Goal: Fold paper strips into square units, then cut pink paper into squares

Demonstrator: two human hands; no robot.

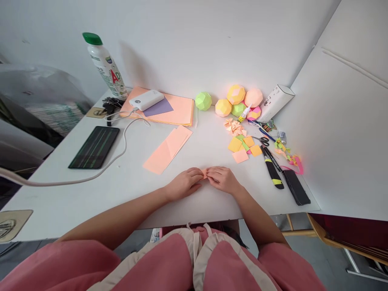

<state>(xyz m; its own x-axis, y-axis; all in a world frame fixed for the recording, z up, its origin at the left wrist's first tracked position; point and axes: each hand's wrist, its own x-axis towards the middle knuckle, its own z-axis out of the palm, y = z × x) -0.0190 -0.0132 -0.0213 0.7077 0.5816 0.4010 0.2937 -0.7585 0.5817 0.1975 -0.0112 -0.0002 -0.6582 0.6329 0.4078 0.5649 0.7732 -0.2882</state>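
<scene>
Between my two hands is a small piece of peach paper (pixel 204 173), mostly hidden by the fingers, low over the white table (pixel 194 210). My left hand (pixel 185 184) pinches its left side with the fingers closed. From the other side, my right hand (pixel 222 180) has its fingertips pressed together on the paper. Beyond my left hand lie long peach paper strips (pixel 166 149), one overlapping another. Small square papers (pixel 241 155) in orange, peach and green lie past my right hand, with a heap of folded peach pieces (pixel 235 127) just behind them.
Faceted paper balls (pixel 236 94) rest along the wall. On the right are scissors (pixel 264 140), a utility knife (pixel 274 173) and a black case (pixel 295 186). A phone (pixel 94 147), a cable, a power bank (pixel 147 100) on paper sheets and a bottle (pixel 107 68) occupy the left.
</scene>
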